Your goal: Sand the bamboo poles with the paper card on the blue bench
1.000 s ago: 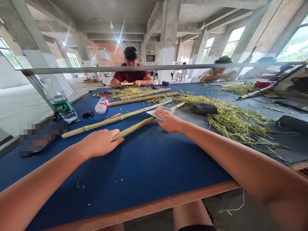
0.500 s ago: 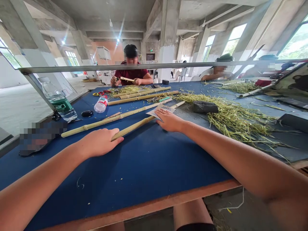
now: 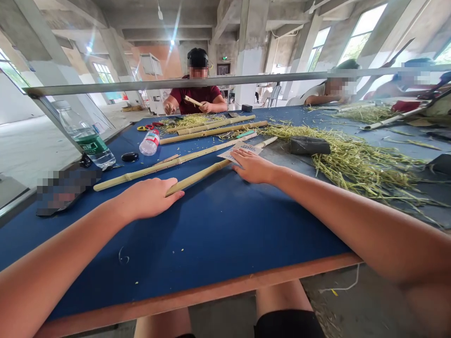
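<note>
My left hand lies palm down on the near end of a bamboo tube, its fingers resting over the cane without wrapping it. My right hand rests flat on the blue-covered table, its fingertips on a white paper tag lying across that tube. Just beyond, a longer bamboo flute body with a row of small holes lies on the table, apart from both hands.
Heaps of green-yellow bamboo shavings and a black block lie right. Two plastic bottles and red-handled scissors lie beyond my left hand. A metal rail spans the view, with a co-worker holding a short tube behind it.
My view has tilted down, so the table sits higher in the picture. My hands stay in place. The co-worker across the table has turned the short tube.
</note>
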{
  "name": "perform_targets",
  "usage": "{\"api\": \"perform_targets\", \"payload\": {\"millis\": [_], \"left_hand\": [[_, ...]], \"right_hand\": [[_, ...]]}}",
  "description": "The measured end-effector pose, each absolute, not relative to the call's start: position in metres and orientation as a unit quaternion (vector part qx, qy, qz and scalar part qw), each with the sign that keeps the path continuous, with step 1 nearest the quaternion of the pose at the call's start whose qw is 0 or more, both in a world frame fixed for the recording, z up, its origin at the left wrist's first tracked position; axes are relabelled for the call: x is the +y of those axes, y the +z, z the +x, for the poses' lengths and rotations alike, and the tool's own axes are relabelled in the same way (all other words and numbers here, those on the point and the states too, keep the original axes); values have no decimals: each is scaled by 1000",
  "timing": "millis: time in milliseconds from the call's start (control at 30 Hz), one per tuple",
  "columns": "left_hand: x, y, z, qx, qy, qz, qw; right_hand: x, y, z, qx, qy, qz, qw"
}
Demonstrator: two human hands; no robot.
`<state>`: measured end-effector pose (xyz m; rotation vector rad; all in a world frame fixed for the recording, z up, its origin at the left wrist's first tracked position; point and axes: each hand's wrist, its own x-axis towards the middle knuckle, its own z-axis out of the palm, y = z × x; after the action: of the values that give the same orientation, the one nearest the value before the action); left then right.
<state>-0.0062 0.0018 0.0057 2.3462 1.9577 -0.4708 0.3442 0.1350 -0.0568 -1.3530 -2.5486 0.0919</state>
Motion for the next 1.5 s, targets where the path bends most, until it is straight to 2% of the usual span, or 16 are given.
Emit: {"api": "perform_targets", "payload": {"millis": [167, 433, 533, 733, 967, 1200, 1400, 1500], "left_hand": [[1, 8, -4, 635, -161, 755, 17], [2, 7, -4, 640, -156, 752, 22], [3, 6, -4, 638, -153, 755, 23], [2, 7, -2, 635, -142, 759, 28], [2, 6, -3, 635, -130, 761, 39], [4, 4, -6, 631, -125, 764, 42], [4, 3, -6, 634, -124, 762, 41], [3, 4, -5, 636, -120, 761, 45]], "right_hand": [[142, -64, 349, -872, 66, -459, 156], [147, -65, 352, -882, 28, -438, 168], [151, -58, 357, -858, 22, -479, 185], [146, -44, 360, -809, 22, -563, 167], [131, -48, 341, -856, 22, -487, 170], [144, -37, 359, -781, 21, -606, 150], [122, -49, 331, -861, 53, -466, 196], [127, -48, 333, -861, 38, -468, 196]]}}
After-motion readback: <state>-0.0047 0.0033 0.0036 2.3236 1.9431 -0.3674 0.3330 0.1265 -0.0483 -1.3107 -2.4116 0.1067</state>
